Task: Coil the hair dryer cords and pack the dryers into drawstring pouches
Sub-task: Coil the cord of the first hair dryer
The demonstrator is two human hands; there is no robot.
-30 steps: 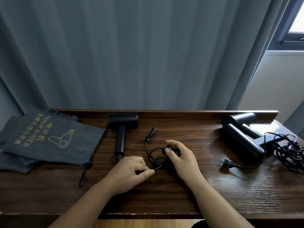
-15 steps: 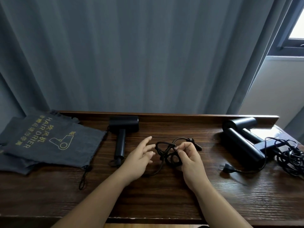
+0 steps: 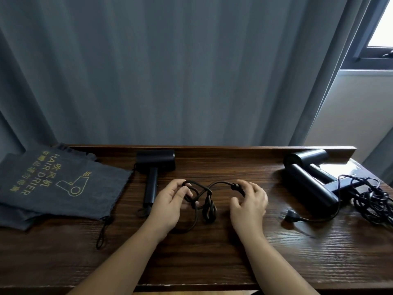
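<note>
Item: cord (image 3: 207, 201) of centre hair dryer (image 3: 154, 167), black, on wooden surface (image 3: 212, 252).
Change since half a second back: hands drawn apart; bundle formerly gathered tight between them now stretched sideways, one loop arching across the gap.
Left hand (image 3: 170, 206): fingers curled through loops at the bundle's left end, gripping.
Right hand (image 3: 248, 206): fingers half-curled, tips pinching the plug end of the same cord, thumb spread.
Remainder of coil: hanging and resting between the hands, slack trailing toward the dryer handle.
Pouches (image 3: 53, 186): grey, stacked flat at far left, drawstring loose, not yet opened.
Two further dryers (image 3: 310, 182): at right, cords (image 3: 374, 199) tangled, untouched.
Assessment: coil likely being tightened or wrapped off; first dryer near ready for bagging, bulk of task outstanding.
</note>
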